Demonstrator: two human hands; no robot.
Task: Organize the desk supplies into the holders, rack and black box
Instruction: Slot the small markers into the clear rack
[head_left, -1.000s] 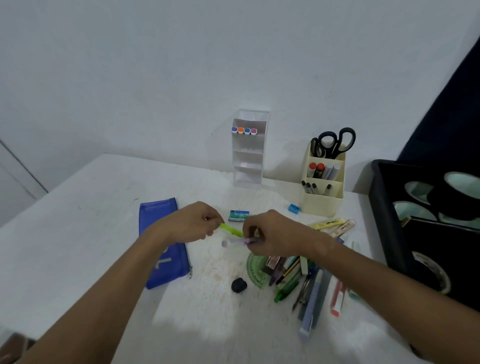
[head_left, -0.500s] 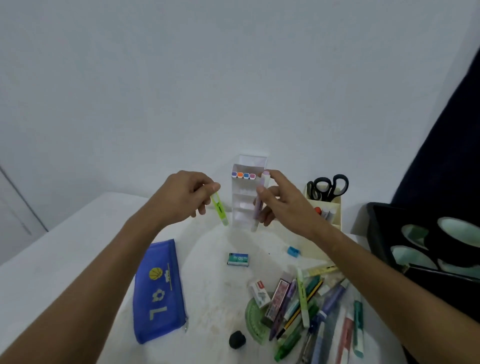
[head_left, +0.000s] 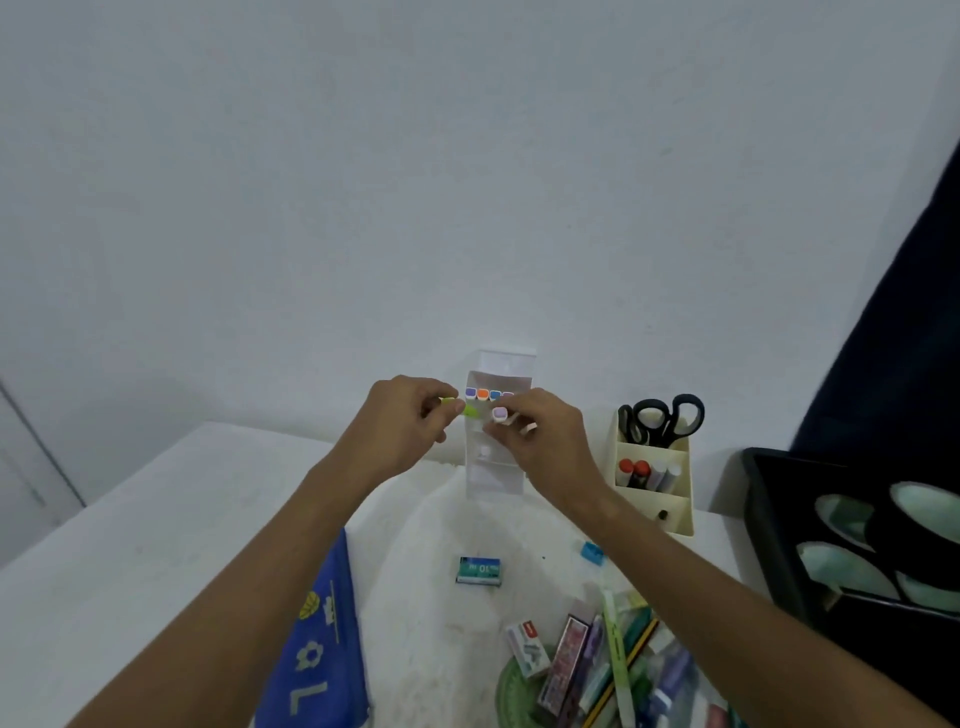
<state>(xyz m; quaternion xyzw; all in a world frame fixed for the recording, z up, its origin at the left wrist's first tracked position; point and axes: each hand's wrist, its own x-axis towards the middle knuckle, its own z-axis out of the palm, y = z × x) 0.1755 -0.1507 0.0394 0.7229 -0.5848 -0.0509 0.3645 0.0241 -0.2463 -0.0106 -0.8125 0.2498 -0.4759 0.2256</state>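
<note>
Both markers now up at the white rack (head_left: 498, 467)

The green marker (head_left: 470, 411) in the left hand (head_left: 402, 431) pinch and the purple marker (head_left: 500, 414) pinched by the right hand (head_left: 540, 441) have risen from mid-air to the rack's second row, under four stored caps; the cream holder (head_left: 654, 483) stands at 3 o'clock, the loose pile at 5 on the tabletop (head_left: 156, 519).

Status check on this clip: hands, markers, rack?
Left hand pinches green marker; right hand pinches purple marker. Both at clear rack, under its filled top row. Nothing blocking.
</note>
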